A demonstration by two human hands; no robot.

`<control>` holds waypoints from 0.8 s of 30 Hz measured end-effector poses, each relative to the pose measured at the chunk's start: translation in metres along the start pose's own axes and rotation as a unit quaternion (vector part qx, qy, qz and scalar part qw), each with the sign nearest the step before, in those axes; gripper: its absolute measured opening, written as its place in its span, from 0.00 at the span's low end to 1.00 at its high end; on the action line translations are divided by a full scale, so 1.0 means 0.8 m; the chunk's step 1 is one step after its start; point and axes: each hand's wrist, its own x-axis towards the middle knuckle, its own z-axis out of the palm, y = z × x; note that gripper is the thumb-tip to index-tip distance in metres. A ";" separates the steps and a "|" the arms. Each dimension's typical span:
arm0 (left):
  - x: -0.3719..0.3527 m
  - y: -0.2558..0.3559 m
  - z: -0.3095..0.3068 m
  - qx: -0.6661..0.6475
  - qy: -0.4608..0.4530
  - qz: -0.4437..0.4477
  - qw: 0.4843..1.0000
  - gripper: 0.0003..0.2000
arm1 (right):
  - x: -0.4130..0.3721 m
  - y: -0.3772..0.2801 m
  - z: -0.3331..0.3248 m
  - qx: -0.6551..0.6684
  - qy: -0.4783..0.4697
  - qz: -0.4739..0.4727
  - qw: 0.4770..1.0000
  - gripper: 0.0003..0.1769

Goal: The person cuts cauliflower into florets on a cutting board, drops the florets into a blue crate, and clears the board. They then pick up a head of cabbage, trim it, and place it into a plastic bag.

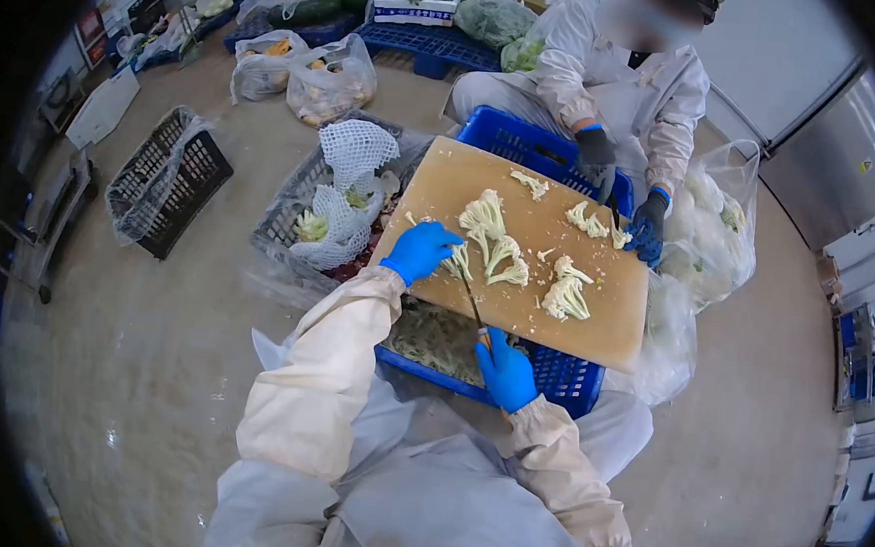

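A tan cutting board lies across a blue crate, with cauliflower pieces and crumbs on it. My right hand, in a blue glove, is closed round the handle of a knife at the board's near edge. The blade points away from me, its tip by a cauliflower floret. My left hand, also gloved in blue, has its fingers closed on that floret at the board's left side. Larger cauliflower pieces lie just beyond, and another cluster sits to the right.
Opposite sits a co-worker in dark gloves, cutting at the board's far right. The blue crate below holds pale scraps. A grey crate with foam netting stands left, a black crate farther left. Bagged cauliflower stands right.
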 end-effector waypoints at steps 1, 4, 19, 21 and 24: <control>0.001 0.000 -0.001 -0.007 -0.007 -0.008 1.000 0.11 | 0.005 0.000 0.002 -0.014 0.006 -0.006 1.000 0.19; 0.002 0.000 0.002 0.016 0.007 0.003 1.000 0.12 | 0.017 -0.002 0.004 -0.029 0.013 -0.010 0.999 0.20; 0.009 0.001 0.020 -0.012 0.102 0.115 0.988 0.13 | -0.005 0.019 -0.001 -0.006 -0.016 -0.004 1.000 0.15; 0.008 0.003 0.002 -0.009 -0.027 0.090 0.996 0.14 | -0.038 0.024 -0.026 0.005 -0.038 0.000 0.999 0.15; 0.001 0.028 -0.060 -0.102 -0.240 0.065 0.963 0.13 | -0.062 0.024 -0.059 0.071 -0.048 0.001 0.996 0.15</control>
